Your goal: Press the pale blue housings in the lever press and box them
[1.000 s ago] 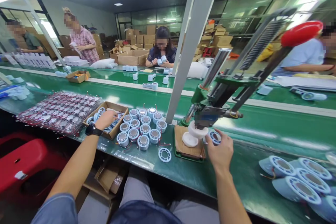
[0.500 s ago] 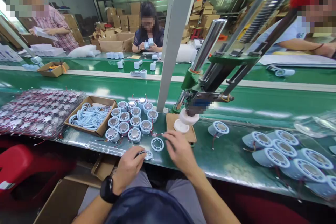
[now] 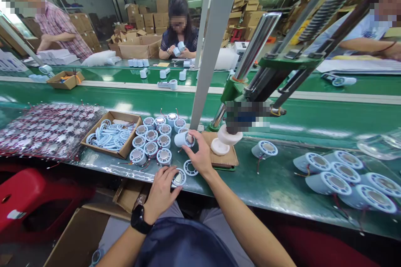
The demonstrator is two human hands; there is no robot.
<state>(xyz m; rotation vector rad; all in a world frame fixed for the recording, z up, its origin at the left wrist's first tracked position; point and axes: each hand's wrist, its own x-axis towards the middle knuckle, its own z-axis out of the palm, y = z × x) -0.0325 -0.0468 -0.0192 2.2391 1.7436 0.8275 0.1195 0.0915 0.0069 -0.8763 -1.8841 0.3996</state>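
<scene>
My right hand grips a light blue cylindrical housing between thumb and fingers. The housing is tilted, its round metal face toward my palm. By the bench's front edge, my left hand has its fingers and thumb around the rim of a light blue slotted ring; a shiny disc shows in its middle. A second slotted ring lies flat between my hands. Several similar housings with metal discs and thin wires stand upright in a cluster left of the held one.
A hand press with a white pressing head stands over a white round seat on cardboard. Left are a box of loose rings and a wired stack of parts. More housings sit right. Co-workers sit and stand across the bench.
My right hand has moved up and left from beside the loose ring and taken hold of a housing. My left hand has shifted slightly right with its ring. The view has shifted a little.
</scene>
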